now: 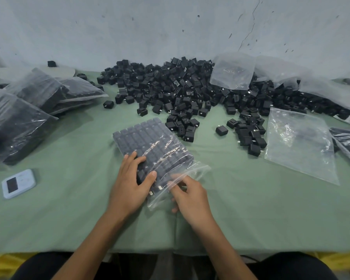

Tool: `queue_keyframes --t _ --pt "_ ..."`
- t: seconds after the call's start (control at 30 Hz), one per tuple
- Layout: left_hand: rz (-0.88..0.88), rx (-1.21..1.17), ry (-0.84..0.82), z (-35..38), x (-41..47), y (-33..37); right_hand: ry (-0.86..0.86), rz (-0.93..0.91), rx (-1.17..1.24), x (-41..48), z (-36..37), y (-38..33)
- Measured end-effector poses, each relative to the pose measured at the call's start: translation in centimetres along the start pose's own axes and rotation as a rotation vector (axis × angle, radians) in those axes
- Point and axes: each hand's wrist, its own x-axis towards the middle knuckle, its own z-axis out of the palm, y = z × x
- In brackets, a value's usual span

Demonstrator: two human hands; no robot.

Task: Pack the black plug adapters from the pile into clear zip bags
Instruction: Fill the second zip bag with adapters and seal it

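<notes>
Filled zip bag (pixel 170 152), near centre: sealing step, by judgement. Left hand (pixel 129 184) presses, fingers spread, on packed adapters (pixel 139 136); right hand (pixel 192 201) pinches the bag mouth. Next likely: run the zip shut.

The left hand (pixel 129 186) and right hand (pixel 192 201) are bare, as are both forearms up to the elbows; below the near edge of the green table (pixel 49 219), black trousers (pixel 42 265) cover both thighs.
</notes>
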Motion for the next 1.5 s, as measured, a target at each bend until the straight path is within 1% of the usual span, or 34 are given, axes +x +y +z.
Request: queue_keyframes --t 0.07,0.2,0.3,0.4,0.53,0.77,1.0,1.33,1.5 --pt "-0.040 -0.040 0.021 0.1 0.2 0.3 -0.009 -0.007 -0.019 0.1 -0.2 -0.1" --pt "-0.085 0.010 0.076 1.0 0.4 1.6 -0.025 -0.037 -0.053 0.0 -0.2 -0.2" --pt "-0.114 0.003 0.078 1.5 0.5 2.2 -0.057 -0.054 -0.077 0.1 -0.3 -0.2" --pt "-0.110 0.014 0.077 1.6 0.5 2.1 -0.090 -0.098 -0.128 0.3 -0.4 -0.1" --pt "-0.112 0.015 0.072 1.7 0.4 2.1 -0.123 -0.127 -0.118 0.1 -0.4 -0.4" --pt "-0.126 0.031 0.049 1.6 0.2 2.4 -0.116 -0.105 -0.077 0.1 -0.3 -0.4" --pt "-0.124 0.041 0.041 1.4 0.1 2.6 -0.119 -0.122 -0.090 0.0 -0.3 -0.5" --pt "-0.126 0.053 0.035 1.4 0.0 2.6 -0.110 -0.086 -0.090 -0.2 -0.3 -0.7" --pt "-0.120 0.053 0.040 1.4 0.0 2.5 -0.125 -0.097 -0.109 -0.3 -0.4 -0.9"
